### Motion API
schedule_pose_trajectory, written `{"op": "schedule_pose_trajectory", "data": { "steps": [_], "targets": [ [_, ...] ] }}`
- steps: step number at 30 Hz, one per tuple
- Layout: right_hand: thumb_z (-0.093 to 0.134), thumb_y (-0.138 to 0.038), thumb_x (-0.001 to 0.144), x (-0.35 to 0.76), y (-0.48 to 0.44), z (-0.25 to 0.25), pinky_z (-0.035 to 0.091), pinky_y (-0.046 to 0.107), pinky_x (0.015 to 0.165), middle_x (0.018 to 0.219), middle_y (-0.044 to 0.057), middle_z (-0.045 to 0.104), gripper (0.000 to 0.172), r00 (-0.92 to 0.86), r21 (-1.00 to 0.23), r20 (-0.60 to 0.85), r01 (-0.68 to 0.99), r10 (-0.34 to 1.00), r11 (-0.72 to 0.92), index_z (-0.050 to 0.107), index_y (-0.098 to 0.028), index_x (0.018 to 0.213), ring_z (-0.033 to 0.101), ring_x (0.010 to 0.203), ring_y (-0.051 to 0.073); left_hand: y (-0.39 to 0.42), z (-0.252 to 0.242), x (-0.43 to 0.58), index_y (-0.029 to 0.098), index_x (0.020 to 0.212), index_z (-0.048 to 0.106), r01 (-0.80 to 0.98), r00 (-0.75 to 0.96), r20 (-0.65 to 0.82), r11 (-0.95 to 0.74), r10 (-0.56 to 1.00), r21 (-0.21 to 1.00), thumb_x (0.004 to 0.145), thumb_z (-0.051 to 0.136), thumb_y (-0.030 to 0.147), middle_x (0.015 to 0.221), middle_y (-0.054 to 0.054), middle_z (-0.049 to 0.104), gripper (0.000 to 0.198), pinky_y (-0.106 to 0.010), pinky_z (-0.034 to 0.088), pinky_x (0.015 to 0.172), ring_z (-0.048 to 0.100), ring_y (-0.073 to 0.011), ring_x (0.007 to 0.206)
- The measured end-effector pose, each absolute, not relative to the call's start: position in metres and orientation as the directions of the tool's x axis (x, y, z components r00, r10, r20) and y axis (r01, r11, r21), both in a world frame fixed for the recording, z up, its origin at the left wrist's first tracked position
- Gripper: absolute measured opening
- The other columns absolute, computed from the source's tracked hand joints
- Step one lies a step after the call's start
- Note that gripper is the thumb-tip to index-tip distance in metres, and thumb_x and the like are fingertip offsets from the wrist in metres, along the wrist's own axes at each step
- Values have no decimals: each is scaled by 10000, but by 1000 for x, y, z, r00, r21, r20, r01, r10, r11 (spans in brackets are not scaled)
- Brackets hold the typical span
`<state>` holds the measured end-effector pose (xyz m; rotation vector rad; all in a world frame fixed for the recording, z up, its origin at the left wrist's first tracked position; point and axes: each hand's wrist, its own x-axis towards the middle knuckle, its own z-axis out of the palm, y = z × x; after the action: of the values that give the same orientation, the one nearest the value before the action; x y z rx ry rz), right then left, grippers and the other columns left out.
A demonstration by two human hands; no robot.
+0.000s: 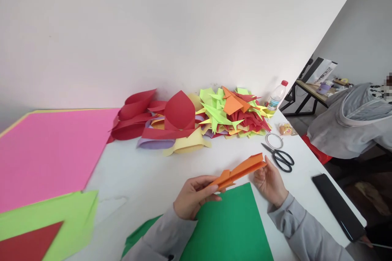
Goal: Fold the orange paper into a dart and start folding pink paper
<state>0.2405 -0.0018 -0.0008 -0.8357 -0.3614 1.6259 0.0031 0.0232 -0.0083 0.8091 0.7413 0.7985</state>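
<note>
Both hands hold a folded orange paper plane (pixel 241 170) just above the white table (pixel 143 179). My left hand (pixel 192 197) pinches its near, pointed end with closed fingers. My right hand (pixel 271 181) grips the far end, fingers curled round it. Under the hands lies a green paper sheet (pixel 226 228).
A pile of folded paper shapes (pixel 196 118) in red, yellow, green and orange lies at the back by the wall. Black scissors (pixel 280 157), a tape ring (pixel 274 140) and a water bottle (pixel 276 97) sit right. A pink sheet (pixel 49 151) lies left, a black phone (pixel 338 206) near the right edge. Another person in grey (pixel 352 126) sits right.
</note>
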Motion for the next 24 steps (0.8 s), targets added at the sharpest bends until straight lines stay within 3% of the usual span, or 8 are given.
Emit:
{"op": "schedule_pose_trajectory", "data": {
  "steps": [3, 7, 11, 15, 19, 24],
  "targets": [
    [839, -222, 622, 220, -1, 0, 443, 155, 471, 655, -3, 677, 258, 63, -794, -223, -590, 973, -143, 690, -137, 815, 553, 512, 69, 23, -6, 4, 122, 884, 763, -375, 487, -298, 505, 821, 778, 527, 889, 348, 738, -104, 754, 441, -220, 563, 541, 710, -207, 668],
    [827, -244, 638, 198, -8, -8, 504, 232, 605, 777, 32, 709, 275, -116, -911, -162, -364, 980, -194, 713, -151, 870, 623, 669, 135, 23, -5, 5, 120, 908, 758, -359, 486, -316, 515, 815, 778, 497, 900, 350, 747, -102, 755, 492, -176, 524, 441, 705, -187, 592],
    [816, -301, 658, 192, -10, -17, 518, 290, 753, 880, 21, 717, 264, -61, -952, -37, -301, 997, -54, 716, -195, 878, 639, 793, 162, 21, -8, 7, 127, 893, 755, -344, 495, -311, 512, 811, 787, 486, 903, 349, 736, -90, 751, 488, -193, 512, 420, 688, -179, 544],
    [766, -324, 712, 186, -7, -13, 523, 317, 726, 810, 40, 713, 189, -108, -951, -21, -305, 994, -53, 726, -170, 813, 644, 750, 180, 20, -9, 6, 120, 887, 752, -312, 530, -286, 498, 798, 809, 554, 866, 397, 612, -69, 715, 448, -238, 511, 434, 653, -178, 508],
    [796, -292, 650, 182, -6, -7, 536, 344, 722, 786, 41, 719, 219, -58, -918, -61, -388, 996, -79, 731, -183, 829, 662, 740, 204, 24, -8, 3, 123, 876, 763, -377, 590, -247, 533, 769, 757, 656, 784, 480, 758, -115, 740, 420, -270, 524, 513, 666, -207, 635],
    [823, -224, 605, 184, -9, -5, 541, 266, 666, 739, 26, 714, 256, -154, -801, -154, -559, 976, -215, 714, -159, 827, 656, 666, 149, 28, -4, 5, 108, 803, 768, -472, 572, -264, 574, 777, 669, 644, 814, 362, 808, -110, 723, 303, -252, 524, 547, 645, -188, 677]
  ]
}}
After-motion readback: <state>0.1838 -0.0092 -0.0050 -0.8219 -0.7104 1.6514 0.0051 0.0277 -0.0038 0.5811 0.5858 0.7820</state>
